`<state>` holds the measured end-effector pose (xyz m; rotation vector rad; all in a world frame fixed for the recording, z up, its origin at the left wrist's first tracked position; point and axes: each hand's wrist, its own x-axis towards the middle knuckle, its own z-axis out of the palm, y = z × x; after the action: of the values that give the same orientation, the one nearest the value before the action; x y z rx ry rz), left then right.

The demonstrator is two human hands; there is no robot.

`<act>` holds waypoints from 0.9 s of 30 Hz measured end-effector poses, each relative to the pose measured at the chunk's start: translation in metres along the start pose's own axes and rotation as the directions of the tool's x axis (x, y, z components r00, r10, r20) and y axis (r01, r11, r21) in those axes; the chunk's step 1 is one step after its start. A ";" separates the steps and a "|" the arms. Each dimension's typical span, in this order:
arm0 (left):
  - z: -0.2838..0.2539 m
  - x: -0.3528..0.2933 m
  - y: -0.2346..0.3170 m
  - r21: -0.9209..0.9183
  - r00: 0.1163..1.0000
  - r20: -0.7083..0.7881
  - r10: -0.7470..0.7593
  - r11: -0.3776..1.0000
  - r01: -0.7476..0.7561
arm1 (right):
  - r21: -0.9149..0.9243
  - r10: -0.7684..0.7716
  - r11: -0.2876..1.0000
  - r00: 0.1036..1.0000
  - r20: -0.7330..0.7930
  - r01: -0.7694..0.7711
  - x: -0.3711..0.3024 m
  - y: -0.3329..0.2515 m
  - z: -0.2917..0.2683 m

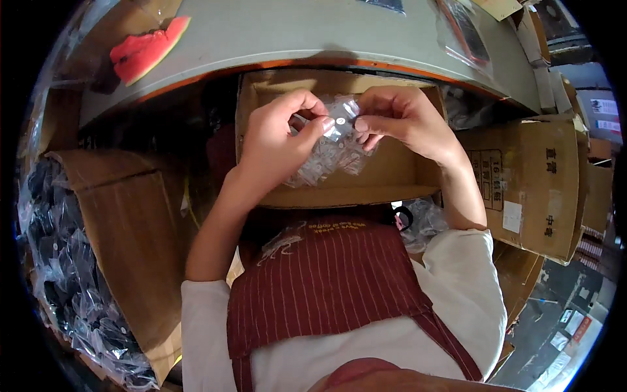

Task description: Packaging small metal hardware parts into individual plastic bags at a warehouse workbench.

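Observation:
Between my two hands is a small clear plastic bag (341, 121) with a tiny round white item or mark in it. My left hand (282, 134) pinches its left edge between thumb and fingertips. On the opposite edge, my right hand (400, 121) grips with thumb and forefinger, the other fingers curled. Both hands are over an open cardboard box (398, 179). A pile of similar clear small bags (320, 166) lies in that box, mostly under and left of my hands. What the piled bags contain is too small to make out.
A grey table (261, 36) with an orange edge runs beyond the box, a bitten watermelon slice (147, 51) on it. At left, a large carton (134, 242) stands beside many plastic-wrapped dark items (72, 274). Closed cartons (522, 186) stand at right.

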<state>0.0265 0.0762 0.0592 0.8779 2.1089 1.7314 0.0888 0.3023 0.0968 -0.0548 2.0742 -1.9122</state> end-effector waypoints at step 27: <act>0.016 0.006 0.021 0.239 0.947 -0.190 0.259 0.948 -0.211 | -0.382 -0.264 0.898 0.962 -0.074 0.217 -0.009 0.003 0.012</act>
<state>0.0363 0.0946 0.0760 1.0834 2.4620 1.8106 0.1008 0.2931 0.0948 -0.3002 2.5983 -1.6551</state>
